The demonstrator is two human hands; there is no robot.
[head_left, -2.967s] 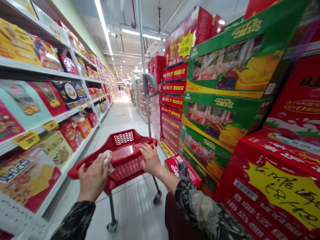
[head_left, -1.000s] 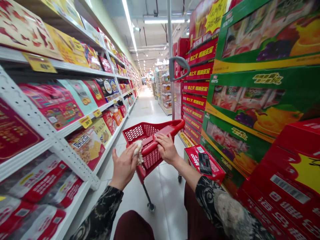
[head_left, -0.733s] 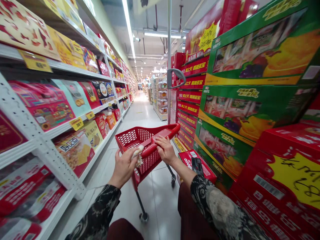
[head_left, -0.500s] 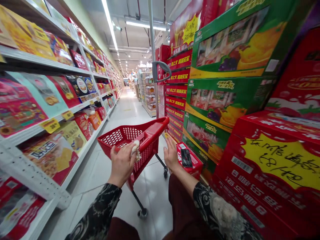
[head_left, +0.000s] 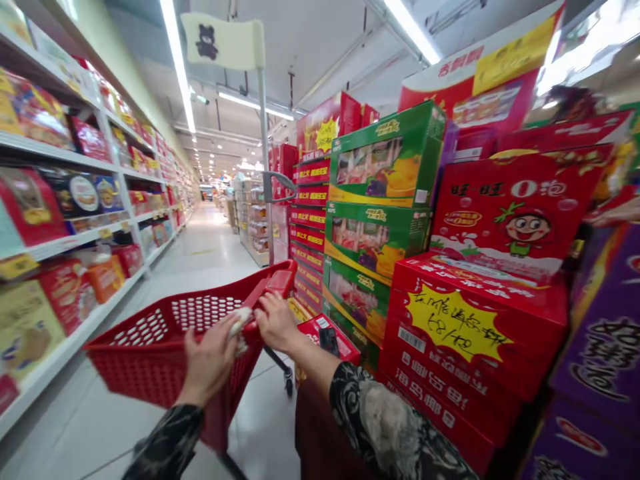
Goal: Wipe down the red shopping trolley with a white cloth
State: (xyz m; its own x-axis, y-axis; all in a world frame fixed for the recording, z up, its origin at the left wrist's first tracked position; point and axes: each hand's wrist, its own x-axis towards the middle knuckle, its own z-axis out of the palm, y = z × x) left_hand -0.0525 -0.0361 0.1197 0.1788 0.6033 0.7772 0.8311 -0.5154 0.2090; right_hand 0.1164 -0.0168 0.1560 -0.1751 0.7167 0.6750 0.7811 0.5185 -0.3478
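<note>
A red cart basket with a perforated wall stands in front of me, its red handle bar at the upper right. My left hand is closed on a crumpled white cloth at the near end of the handle. Right beside it, my right hand rests on the handle bar with its fingers bent over it. A black phone lies on a red box just right of my right forearm.
Shelves of packaged goods line the left side. Stacked green boxes, red boxes and purple boxes rise close on the right. A pole with a bear flag stands behind the cart. The aisle floor runs ahead.
My view has turned right. My right hand has moved left from open air onto the handle. The cart has swung and looks nearer, and my left hand still has the white cloth.
</note>
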